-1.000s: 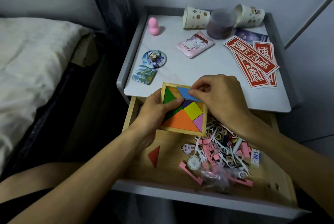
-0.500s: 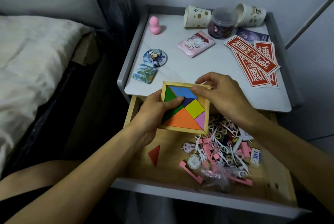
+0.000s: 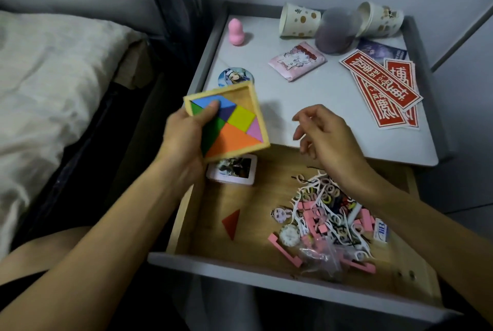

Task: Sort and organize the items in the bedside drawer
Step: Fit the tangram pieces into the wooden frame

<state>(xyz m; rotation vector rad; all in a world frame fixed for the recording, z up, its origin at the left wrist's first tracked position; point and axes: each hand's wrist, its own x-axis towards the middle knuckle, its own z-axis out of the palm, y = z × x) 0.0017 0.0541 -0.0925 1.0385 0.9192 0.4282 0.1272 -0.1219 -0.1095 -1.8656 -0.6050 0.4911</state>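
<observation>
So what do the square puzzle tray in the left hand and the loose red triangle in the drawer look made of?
The square puzzle tray, gripped by the left hand, looks like unfinished pale wood: tan and matte on its rim and bare corner. The loose red triangle on the drawer floor shows flat matte colour with no shine. It could be painted wood or foam; I cannot tell which.
</observation>
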